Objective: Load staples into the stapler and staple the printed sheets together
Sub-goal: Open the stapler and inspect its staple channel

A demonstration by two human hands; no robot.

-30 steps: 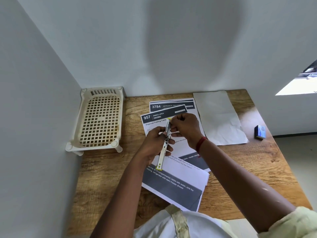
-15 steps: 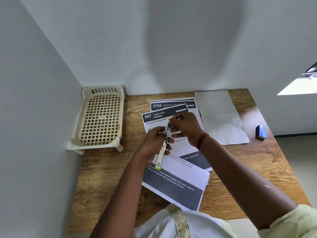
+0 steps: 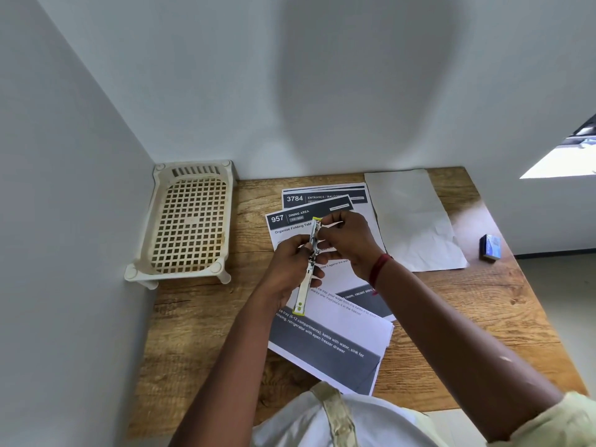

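Stapler (image 3: 309,266): one, slim, metal with yellow-green ends, opened out long and held in the air above the printed sheets (image 3: 325,337), its far end pointing toward the wall. We find the left hand (image 3: 290,269) wrapped around its middle, fingers curled shut on the body. The right hand (image 3: 346,240) is pinched closed at the stapler's far end (whether it has staples between its fingertips we cannot tell, the detail being too small). The sheets, at least two with dark header bands numbered 957 and 3784, lie overlapping on the wooden table (image 3: 200,317), directly under both hands. Blank sheet (image 3: 412,221): one, creased, lying to the right of the printed ones. Small blue box (image 3: 490,248): one, near the table's right edge. Cream plastic basket (image 3: 187,221): one, in the left rear corner against the wall.
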